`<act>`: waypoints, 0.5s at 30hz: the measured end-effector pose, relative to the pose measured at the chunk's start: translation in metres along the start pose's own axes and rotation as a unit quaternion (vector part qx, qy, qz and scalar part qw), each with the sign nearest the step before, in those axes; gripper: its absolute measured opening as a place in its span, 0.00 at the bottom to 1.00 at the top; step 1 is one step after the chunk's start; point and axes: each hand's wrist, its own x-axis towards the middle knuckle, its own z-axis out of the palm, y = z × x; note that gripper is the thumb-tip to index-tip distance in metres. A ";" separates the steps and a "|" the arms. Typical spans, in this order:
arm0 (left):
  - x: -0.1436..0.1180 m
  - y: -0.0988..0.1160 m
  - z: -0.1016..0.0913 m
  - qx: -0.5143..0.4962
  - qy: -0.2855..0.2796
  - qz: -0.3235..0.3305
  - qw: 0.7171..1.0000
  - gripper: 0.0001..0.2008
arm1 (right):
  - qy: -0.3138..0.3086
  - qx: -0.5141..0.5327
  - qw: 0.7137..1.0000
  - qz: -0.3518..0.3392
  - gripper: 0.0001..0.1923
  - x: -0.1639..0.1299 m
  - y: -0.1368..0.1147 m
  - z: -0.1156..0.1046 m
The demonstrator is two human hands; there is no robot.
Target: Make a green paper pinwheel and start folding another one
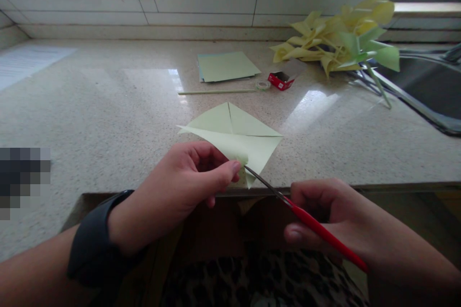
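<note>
The left grip (194, 177) pinches a slit pale-green sheet (248, 146) at the centre of the frame; the right grip (338, 206) grasps red-handled scissors (309, 220), blades at the sheet. The speckled tabletop (108, 120) spans most of the frame's width. Yellow and green pinwheels (363, 45) sit upper right; a paper stack (228, 66), thin stick (216, 91), red box (281, 82) and tape roll (262, 88) lie upper centre.
</note>
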 end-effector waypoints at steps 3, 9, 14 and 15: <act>0.000 0.000 0.000 0.001 0.003 0.000 1.000 0.13 | 0.003 -0.003 1.000 -0.003 0.23 0.000 0.001 0.000; 0.001 0.000 0.001 0.014 0.009 0.001 1.000 0.13 | 0.002 -0.005 1.000 0.000 0.24 0.000 -0.004 0.001; 0.001 0.000 0.000 0.009 0.003 0.000 1.000 0.12 | 0.009 -0.005 1.000 0.012 0.24 0.000 -0.007 0.001; 0.001 0.000 0.000 0.010 0.002 0.001 1.000 0.12 | 0.010 -0.004 1.000 0.012 0.24 0.000 -0.007 0.001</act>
